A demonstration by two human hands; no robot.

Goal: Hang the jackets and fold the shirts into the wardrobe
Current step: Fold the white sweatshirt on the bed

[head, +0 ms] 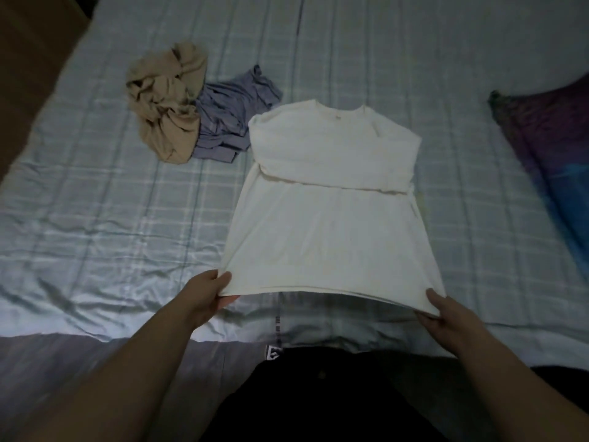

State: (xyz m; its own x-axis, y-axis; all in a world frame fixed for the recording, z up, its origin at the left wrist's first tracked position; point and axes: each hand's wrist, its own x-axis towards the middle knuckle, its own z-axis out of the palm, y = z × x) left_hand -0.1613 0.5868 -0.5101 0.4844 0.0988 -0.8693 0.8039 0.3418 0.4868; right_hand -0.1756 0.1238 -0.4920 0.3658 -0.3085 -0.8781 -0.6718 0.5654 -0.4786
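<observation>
The white shirt [328, 199] lies spread on the bed [95, 193] in front of me, collar at the far end, its sleeves folded in and a crease running across it below the chest; its near hem is lifted off the sheet, stretched between my two hands. The bed itself is the largest thing here, covered in a pale blue checked sheet that fills most of the view; at its right edge lies a purple and blue pillow [551, 167], well apart from the shirt. Beyond the shirt's left shoulder sit two crumpled garments, touching each other: a tan garment [162, 103] to the left and a blue-grey striped shirt [229, 113] beside it, the latter just beside the white shirt's folded sleeve. My left hand [207, 293] pinches the near left corner of the hem, thumb on top and fingers curled beneath; my right hand [443, 314] pinches the near right corner in the same way, thumb over the cloth.
</observation>
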